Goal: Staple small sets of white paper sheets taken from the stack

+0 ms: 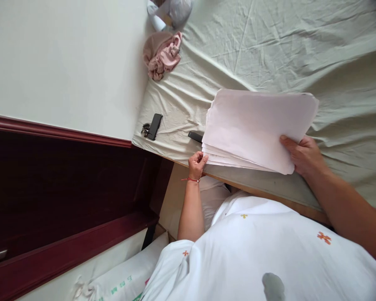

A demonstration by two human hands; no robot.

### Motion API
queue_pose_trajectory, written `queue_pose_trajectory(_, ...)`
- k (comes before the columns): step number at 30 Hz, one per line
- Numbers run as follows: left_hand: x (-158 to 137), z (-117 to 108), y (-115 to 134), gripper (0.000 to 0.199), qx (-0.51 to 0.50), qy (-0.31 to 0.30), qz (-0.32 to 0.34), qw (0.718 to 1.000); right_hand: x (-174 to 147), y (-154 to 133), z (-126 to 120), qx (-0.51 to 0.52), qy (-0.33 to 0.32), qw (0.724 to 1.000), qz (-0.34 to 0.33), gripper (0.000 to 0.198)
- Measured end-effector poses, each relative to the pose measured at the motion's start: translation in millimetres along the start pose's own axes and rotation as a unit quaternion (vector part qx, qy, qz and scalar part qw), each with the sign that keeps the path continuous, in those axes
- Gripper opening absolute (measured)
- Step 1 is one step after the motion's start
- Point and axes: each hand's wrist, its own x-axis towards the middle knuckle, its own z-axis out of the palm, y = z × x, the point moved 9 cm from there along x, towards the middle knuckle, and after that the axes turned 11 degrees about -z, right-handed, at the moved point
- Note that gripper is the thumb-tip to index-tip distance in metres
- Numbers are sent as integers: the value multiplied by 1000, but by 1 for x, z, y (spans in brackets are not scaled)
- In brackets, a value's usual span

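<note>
Head camera looks steeply down, close, over the bed (269, 50).

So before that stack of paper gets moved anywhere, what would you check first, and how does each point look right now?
1. Both hands on the stack of paper: ok. The left hand pinches one corner and the right hand holds the other.
2. Sheets squared up: not ok. The edges near the left hand are fanned out.
3. Stack supported: ok. It rests on the sheet-covered bed.
4. Small dark object beside the stack: not ok. It sits at the stack's edge, partly tucked under.
5. Phone and pink cloth: ok, well apart from the stack.
6. Firmness of the grip: cannot tell.
</note>
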Motion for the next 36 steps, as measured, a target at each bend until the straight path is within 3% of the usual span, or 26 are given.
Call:
queue_pose_trajectory(17,-1,-4,7,55,46,48,16,998,-1,2,1,-8,-10,1000,-4,43)
queue_pose_trajectory(24,1,-6,-1,57,-54,56,12,997,0,4,0,-17,-19,1000,10,44)
queue_pose_trajectory(29,3,-1,-11,54,-170,33,-28,984,-3,13,3,-65,-89,992,66,42)
queue_pose_trajectory(33,4,-4,-11,40,-130,39,-25,990,-7,16,5,-92,-129,984,86,41)
queue_pose_trajectory(36,6,-8,-13,40,-87,55,-17,995,-7,17,6,-98,-139,982,87,41)
